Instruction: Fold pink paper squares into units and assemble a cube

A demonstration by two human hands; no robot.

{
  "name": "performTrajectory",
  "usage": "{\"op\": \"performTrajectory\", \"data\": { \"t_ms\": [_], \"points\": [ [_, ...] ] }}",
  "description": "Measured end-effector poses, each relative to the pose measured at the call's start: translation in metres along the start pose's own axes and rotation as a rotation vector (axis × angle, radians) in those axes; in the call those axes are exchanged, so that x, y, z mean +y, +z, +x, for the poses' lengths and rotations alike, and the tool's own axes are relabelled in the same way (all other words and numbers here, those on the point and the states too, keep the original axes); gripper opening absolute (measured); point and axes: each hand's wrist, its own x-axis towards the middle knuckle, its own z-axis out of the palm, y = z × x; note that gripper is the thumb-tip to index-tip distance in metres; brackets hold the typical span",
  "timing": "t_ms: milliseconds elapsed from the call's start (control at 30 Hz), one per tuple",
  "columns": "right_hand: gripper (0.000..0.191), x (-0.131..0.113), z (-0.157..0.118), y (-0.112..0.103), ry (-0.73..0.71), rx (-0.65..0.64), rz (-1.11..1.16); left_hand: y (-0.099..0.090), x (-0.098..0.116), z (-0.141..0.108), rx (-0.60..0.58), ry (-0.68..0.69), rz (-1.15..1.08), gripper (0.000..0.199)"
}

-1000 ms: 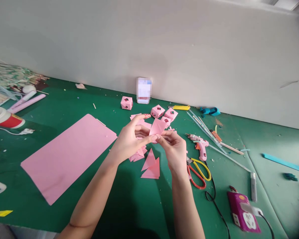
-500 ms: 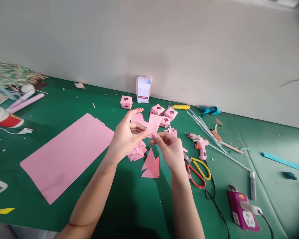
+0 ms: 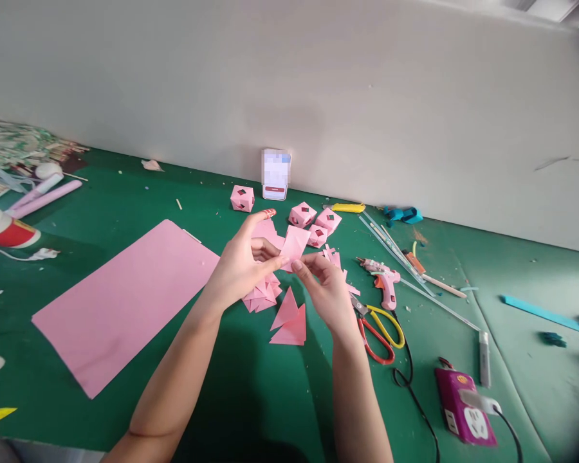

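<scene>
A small piece of pink paper [image 3: 296, 242] is held up over the middle of the table. My left hand [image 3: 244, 260] pinches its lower left edge between thumb and fingers, with the index finger raised. At the lower right corner, the thumb and finger of my right hand [image 3: 323, 283] close on the same piece. Below my hands lie folded pink paper triangles [image 3: 292, 325], and a pile of folded pink pieces [image 3: 263, 296] sits partly behind my left hand. Several pink paper boxes with diamond-shaped holes, one a pink box [image 3: 242, 199], stand beyond.
A large pink sheet [image 3: 130, 308] lies left. On the right are scissors [image 3: 379, 328], a pink glue gun [image 3: 386, 280], clear sticks and a purple power block [image 3: 466, 405] with cords. A phone [image 3: 276, 175] leans on the wall near a yellow cutter [image 3: 348, 208]. A cup [image 3: 9, 226] stands left.
My right fingers have moved slightly inward along the lower edge of the pink paper piece, closing on its corner. The whole view has shifted a little.
</scene>
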Motion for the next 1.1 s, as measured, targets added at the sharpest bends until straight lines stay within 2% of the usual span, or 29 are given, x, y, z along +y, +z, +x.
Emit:
{"op": "performTrajectory", "data": {
  "t_ms": [67,167,367,500,600,800,1000,1100],
  "points": [
    [0.022,-0.002,0.000,-0.002,-0.029,0.004,-0.041,0.000,0.000,0.000,-0.026,0.006,0.005,0.076],
    [0.020,-0.008,-0.002,-0.003,-0.017,-0.056,-0.127,0.003,-0.001,0.000,-0.041,0.026,0.023,0.076],
    [0.018,-0.015,-0.005,-0.003,-0.019,-0.086,-0.197,0.012,-0.002,0.001,-0.009,-0.003,-0.025,0.074],
    [0.018,-0.015,-0.006,-0.004,-0.030,0.018,-0.133,0.010,0.002,0.000,0.011,-0.007,-0.040,0.068],
    [0.015,-0.015,-0.007,-0.005,-0.054,0.091,-0.119,0.006,0.003,-0.001,-0.024,0.018,0.009,0.066],
    [0.014,-0.017,-0.008,-0.002,-0.064,0.126,-0.184,0.010,0.002,-0.002,-0.022,0.096,0.046,0.057],
    [0.012,-0.015,-0.008,-0.003,-0.128,0.184,-0.198,0.017,0.003,-0.002,-0.086,0.071,0.009,0.053],
    [0.013,-0.014,-0.008,-0.004,-0.121,0.187,-0.197,0.015,0.003,-0.002,-0.066,0.066,0.007,0.051]
  ]
}}
